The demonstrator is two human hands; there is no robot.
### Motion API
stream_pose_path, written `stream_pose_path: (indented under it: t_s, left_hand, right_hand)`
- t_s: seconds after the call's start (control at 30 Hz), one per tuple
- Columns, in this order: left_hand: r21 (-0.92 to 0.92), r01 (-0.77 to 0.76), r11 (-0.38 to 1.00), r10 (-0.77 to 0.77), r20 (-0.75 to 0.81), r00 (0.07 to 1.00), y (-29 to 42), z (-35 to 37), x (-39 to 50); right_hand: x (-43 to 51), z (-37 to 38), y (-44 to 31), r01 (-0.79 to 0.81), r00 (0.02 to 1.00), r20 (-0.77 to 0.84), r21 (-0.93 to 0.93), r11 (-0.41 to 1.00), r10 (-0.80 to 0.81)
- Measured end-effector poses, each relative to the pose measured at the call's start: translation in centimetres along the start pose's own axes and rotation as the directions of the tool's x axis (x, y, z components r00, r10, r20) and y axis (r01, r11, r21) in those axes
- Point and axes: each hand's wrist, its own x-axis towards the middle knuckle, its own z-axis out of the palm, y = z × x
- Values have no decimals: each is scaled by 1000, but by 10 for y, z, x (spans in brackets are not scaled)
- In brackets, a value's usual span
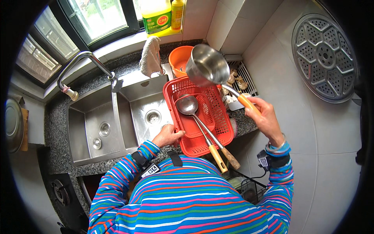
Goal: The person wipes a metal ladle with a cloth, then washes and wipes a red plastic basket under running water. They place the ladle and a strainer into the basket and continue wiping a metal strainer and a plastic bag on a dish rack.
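Note:
My right hand point(264, 118) grips the orange handle of a metal water ladle point(209, 65), whose deep bowl is held above the far end of a red plastic basket point(223, 122). The near left rim of that basket is held by my left hand point(169, 136), thumb over the edge. Inside it sits a smaller red basket point(204, 102). Two long-handled utensils lie across them: a round metal ladle point(187, 104) shows its bowl, and the wooden handle point(230, 158) and yellow handle point(218, 158) stick out over the near rim. The other utensil's head is hidden.
A double steel sink point(102, 149) with a faucet point(84, 55) lies left. Behind the red basket stand an orange basin point(175, 57) and a hanging cloth point(150, 57). Garlic bulbs point(242, 84) lie on a rack point(248, 73) at right. Bottles point(157, 17) stand on the sill; a steamer plate point(324, 58) hangs right.

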Motion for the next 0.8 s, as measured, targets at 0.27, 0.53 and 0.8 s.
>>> stream_pose_path:
  t_s: [0.27, 0.53, 0.8]
  left_hand:
    - [-68, 4, 998, -11, -101, 995, 18, 5, -10]
    - [-11, 38, 999, -39, -125, 991, 13, 8, -11]
    - [-230, -31, 973, -23, -229, 973, 11, 8, 1]
  right_hand:
    - [141, 39, 46, 233, 970, -8, -231, 945, -242]
    - [205, 72, 105, 71, 995, -50, -257, 964, -87]
    - [191, 60, 148, 143, 970, -200, 0, 990, -140]
